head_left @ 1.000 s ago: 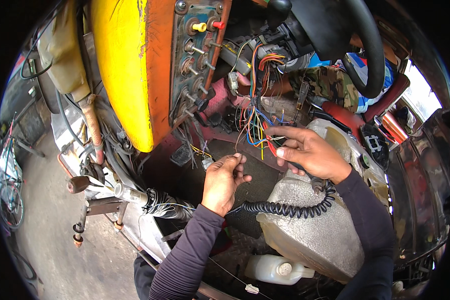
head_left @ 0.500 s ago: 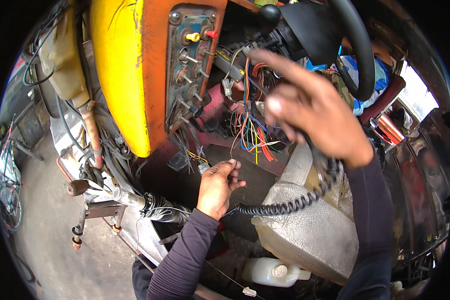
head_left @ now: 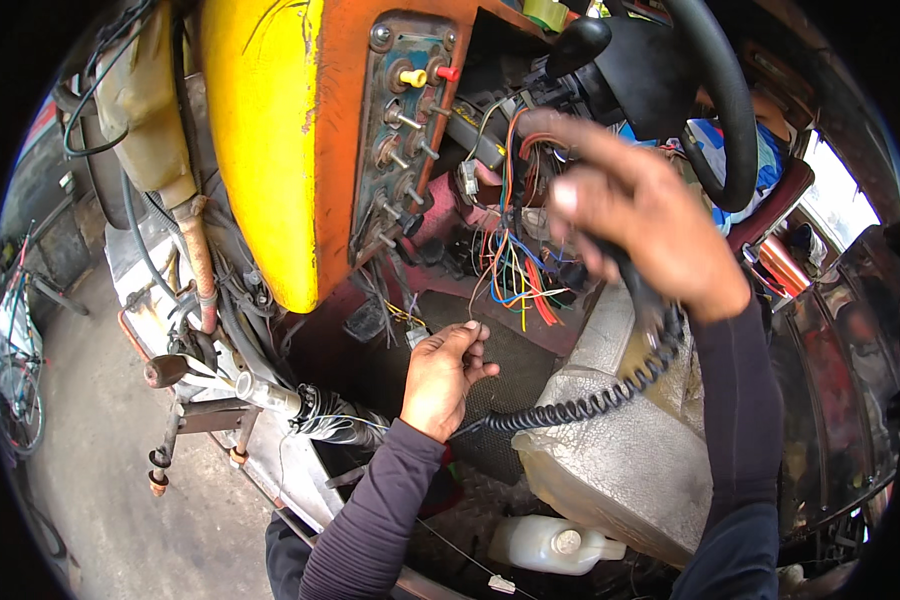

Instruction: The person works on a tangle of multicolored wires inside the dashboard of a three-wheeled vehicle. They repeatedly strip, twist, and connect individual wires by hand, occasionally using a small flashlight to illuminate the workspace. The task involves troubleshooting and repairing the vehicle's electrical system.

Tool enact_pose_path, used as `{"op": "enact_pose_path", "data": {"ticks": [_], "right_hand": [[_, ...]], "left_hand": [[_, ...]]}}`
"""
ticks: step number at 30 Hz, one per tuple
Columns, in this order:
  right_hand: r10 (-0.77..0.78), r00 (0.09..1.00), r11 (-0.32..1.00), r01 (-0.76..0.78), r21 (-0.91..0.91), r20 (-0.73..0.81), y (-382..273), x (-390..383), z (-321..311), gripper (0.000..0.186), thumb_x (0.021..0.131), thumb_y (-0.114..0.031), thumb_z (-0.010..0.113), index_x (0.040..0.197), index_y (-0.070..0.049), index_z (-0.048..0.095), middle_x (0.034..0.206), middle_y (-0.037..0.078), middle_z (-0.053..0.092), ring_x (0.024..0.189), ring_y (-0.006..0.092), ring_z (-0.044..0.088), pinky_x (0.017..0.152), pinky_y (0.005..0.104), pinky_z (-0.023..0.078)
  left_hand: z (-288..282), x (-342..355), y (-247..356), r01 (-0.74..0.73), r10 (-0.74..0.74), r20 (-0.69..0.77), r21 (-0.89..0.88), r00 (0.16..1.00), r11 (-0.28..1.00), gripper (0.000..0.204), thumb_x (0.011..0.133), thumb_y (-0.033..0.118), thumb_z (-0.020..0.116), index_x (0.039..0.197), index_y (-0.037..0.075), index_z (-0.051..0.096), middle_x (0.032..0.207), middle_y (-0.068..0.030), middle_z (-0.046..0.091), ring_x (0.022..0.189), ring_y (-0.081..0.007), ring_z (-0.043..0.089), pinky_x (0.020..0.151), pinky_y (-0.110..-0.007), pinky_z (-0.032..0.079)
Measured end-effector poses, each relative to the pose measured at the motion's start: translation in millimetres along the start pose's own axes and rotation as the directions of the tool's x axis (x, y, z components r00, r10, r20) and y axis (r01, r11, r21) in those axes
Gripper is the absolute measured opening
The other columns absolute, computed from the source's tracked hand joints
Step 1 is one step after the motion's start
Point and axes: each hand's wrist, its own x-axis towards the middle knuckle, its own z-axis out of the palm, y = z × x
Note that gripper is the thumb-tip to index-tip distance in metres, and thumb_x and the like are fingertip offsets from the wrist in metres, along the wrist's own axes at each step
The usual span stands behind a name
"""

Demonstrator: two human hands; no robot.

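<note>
My left hand [head_left: 438,385] is closed in a pinch on the end of a thin brown wire [head_left: 473,305], below the hanging bundle. My right hand [head_left: 650,225] is smeared by motion, its index finger stretched toward the wires below the steering column. The other fingers curl round a black tool [head_left: 632,275], mostly hidden by the hand. A black coiled cord [head_left: 590,405] runs from it toward my left wrist. Between the hands hangs a loose bundle of coloured wires [head_left: 515,265], some with cut ends. A white connector [head_left: 469,178] dangles beside it.
An orange and yellow dash [head_left: 260,150] carries a switch panel [head_left: 402,130] on the left. The steering wheel [head_left: 735,110] is at upper right. A silver padded cover [head_left: 620,455] bulges below my right hand. A white jug [head_left: 540,545] lies low; a gear lever [head_left: 165,371] stands left.
The whole view has shifted, so the dash sits slightly farther right. My left hand keeps its pinch on the wire. My right hand still points toward the wires, blurred.
</note>
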Motion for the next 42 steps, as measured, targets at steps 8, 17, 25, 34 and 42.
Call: {"op": "enact_pose_path", "data": {"ticks": [8, 17, 25, 34, 42], "right_hand": [[0.431, 0.872, 0.886, -0.457, 0.073, 0.232, 75, -51, 18, 0.058, 0.108, -0.016, 0.061, 0.161, -0.003, 0.042, 0.084, 0.005, 0.067, 0.059, 0.0078, 0.056, 0.053, 0.0249, 0.047], [0.402, 0.887, 0.857, -0.452, 0.248, 0.227, 98, -44, 22, 0.046, 0.107, -0.012, 0.062, 0.151, -0.004, 0.056, 0.084, 0.004, 0.068, 0.057, 0.0068, 0.057, 0.05, 0.023, 0.046], [0.392, 0.895, 0.854, -0.44, 0.277, 0.213, 101, -45, 21, 0.044, 0.106, -0.011, 0.064, 0.149, -0.005, 0.059, 0.084, 0.003, 0.067, 0.057, 0.0053, 0.057, 0.049, 0.0209, 0.045], [0.373, 0.917, 0.896, -0.395, 0.202, 0.139, 80, -43, 23, 0.045, 0.105, -0.006, 0.063, 0.149, -0.002, 0.059, 0.087, 0.002, 0.067, 0.064, 0.0051, 0.054, 0.055, 0.0223, 0.045], [0.345, 0.918, 0.886, -0.387, 0.257, 0.193, 69, -35, 19, 0.048, 0.103, -0.011, 0.069, 0.149, -0.002, 0.06, 0.087, 0.001, 0.068, 0.066, 0.0052, 0.055, 0.057, 0.0229, 0.046]], "left_hand": [[2, 0, 0, 0.003, -0.003, -0.003, 0.013, 1.0, 1.0, 0.02, 0.107, 0.018, 0.062, 0.105, -0.001, 0.071, 0.084, 0.0005, 0.061, 0.073, -0.0095, 0.057, 0.075, -0.034, 0.062], [-1, -1, 2, 0.003, -0.003, 0.032, 0.007, 0.999, 1.0, 0.022, 0.108, 0.017, 0.061, 0.105, -0.003, 0.071, 0.088, -0.0014, 0.059, 0.076, -0.0111, 0.056, 0.076, -0.035, 0.062], [1, -3, 4, 0.005, -0.005, 0.012, 0.005, 1.0, 1.0, 0.022, 0.107, 0.017, 0.061, 0.105, -0.003, 0.071, 0.089, -0.0023, 0.06, 0.076, -0.0111, 0.055, 0.076, -0.035, 0.061], [4, -3, 7, -0.018, 0.016, 0.02, 0.075, 1.0, 0.997, 0.024, 0.107, 0.019, 0.063, 0.103, -0.003, 0.072, 0.086, -0.001, 0.059, 0.073, -0.0104, 0.055, 0.073, -0.033, 0.06], [6, -12, 17, -0.095, 0.093, 0.022, 0.159, 0.995, 0.983, 0.023, 0.107, 0.02, 0.063, 0.101, -0.001, 0.072, 0.082, 0.0007, 0.06, 0.073, -0.0097, 0.056, 0.073, -0.031, 0.057]]}}
